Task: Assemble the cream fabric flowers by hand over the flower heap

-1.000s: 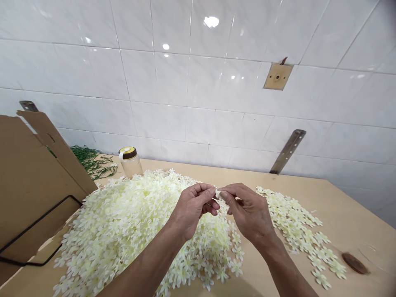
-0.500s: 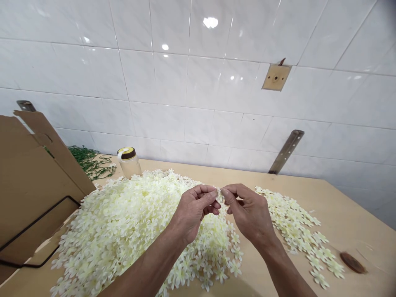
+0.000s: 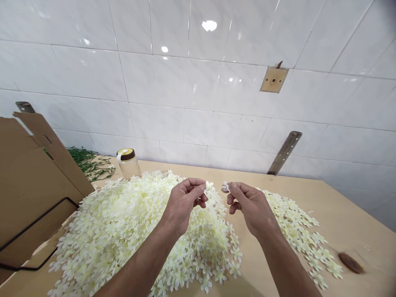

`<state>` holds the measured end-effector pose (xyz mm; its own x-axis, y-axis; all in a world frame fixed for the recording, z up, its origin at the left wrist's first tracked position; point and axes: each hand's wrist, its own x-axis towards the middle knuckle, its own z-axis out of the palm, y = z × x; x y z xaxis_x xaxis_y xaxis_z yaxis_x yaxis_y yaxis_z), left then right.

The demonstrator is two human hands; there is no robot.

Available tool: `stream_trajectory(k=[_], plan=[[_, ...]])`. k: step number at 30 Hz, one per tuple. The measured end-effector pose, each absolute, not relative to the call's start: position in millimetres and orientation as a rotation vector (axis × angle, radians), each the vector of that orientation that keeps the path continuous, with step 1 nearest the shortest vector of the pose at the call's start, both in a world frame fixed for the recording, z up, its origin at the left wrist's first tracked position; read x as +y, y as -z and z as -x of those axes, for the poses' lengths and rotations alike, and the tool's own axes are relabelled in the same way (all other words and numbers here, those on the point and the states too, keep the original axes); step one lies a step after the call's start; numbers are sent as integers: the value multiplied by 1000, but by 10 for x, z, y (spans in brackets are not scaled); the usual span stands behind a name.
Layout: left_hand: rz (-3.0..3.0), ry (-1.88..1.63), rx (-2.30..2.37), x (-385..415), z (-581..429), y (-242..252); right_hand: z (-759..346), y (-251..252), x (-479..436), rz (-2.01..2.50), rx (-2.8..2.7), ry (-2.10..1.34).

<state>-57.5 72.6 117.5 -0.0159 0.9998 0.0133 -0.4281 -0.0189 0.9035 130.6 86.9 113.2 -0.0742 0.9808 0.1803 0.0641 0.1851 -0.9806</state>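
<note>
A small white flower (image 3: 209, 185) is pinched between the thumb and forefinger of my left hand (image 3: 187, 202), above the right side of a big heap of cream-white flowers (image 3: 123, 222). My right hand (image 3: 250, 204) is level with it, a short gap away, its fingertips closed on another whitish petal piece (image 3: 225, 187). The exact shape of that piece is hard to make out. To the right of my right hand, a smaller spread of the same flowers (image 3: 291, 214) lies flat on the wooden table (image 3: 349, 214).
A clear jar (image 3: 128, 165) with a brown and yellow lid stands behind the heap. Green stems (image 3: 89, 163) lie at the back left, beside a cardboard box (image 3: 37, 177) and a black wire frame (image 3: 37, 220). A brown oval object (image 3: 351, 262) lies at the right.
My hands have moved apart, the left one leftward. The white pieces that were together between my fingertips are now separate, one in each hand.
</note>
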Motion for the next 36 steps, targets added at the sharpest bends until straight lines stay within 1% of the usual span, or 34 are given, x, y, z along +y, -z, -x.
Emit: stream_trajectory(k=[3, 7, 12, 17, 23, 29, 36], plan=[[-891, -1421, 884, 728, 587, -1199, -1284, -1081, 901, 1155, -1473, -992], [-947, -1415, 922, 713, 578, -1203, -1224, -1020, 881, 1218, -1723, -790], [-1053, -1369, 1007, 693, 528, -1155, -1169, -1052, 778, 1096, -1736, -512], [-1037, -1302, 938, 659, 491, -1157, -1126, -1123, 713, 979, -1849, -335], [-931, -1230, 848, 652, 504, -1161, -1126, -1137, 713, 998, -1816, -334], [-868, -1246, 781, 628, 439, -1135, -1139, -1149, 701, 1013, -1787, -280], [-836, -1268, 744, 612, 419, -1139, -1162, -1132, 687, 1066, -1801, -338]])
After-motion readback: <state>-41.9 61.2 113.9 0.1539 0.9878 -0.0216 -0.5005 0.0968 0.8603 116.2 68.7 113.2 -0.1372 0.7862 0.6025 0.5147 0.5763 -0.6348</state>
